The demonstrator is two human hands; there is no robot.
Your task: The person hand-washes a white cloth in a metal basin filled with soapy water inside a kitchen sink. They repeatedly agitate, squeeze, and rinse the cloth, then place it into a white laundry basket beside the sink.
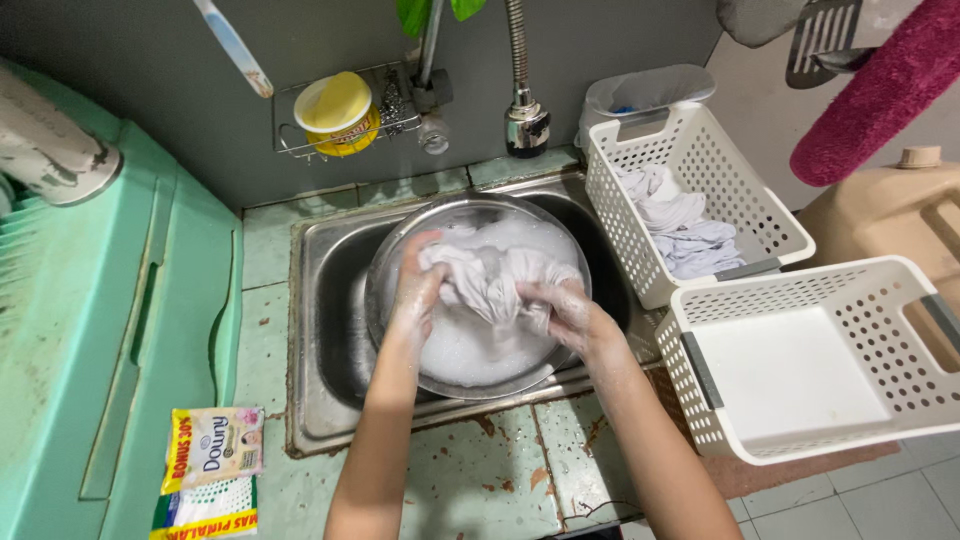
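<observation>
Both hands are in the round stainless-steel basin (pixel 400 330), which sits inside the steel sink (pixel 325 330) and is full of white suds. Left hand (pixel 418 290) has its grip closed on one end of the wet white cloth garment (pixel 490 285); right hand (pixel 560 310) is clenched on the other end. The cloth is bunched between them, just above the foam, approx. mid-basin.

To do this scrub well, as I judge it: keep both fists close together, rub one fold vs. the other, and keep the cloth low over the basin so suds drip back in, not onto the tiled desk (pixel 480 480). Shift the hold bit by bit so no part is skipped.

Packages etc.: a flat sachet, pale pink w/ a yellow band (pixel 212 448), lies on the desk left of the sink; just below it a second sachet, green, white and yellow (pixel 205 510), partly cut off by the frame edge. A round yellow tub w/ a red label (pixel 340 112) sits in the wire wall rack (pixel 285 135) behind the sink. At right, a white perforated plastic basket w/ white laundry (pixel 700 210) and a nearer basket of the same kind (pixel 810 360).
</observation>
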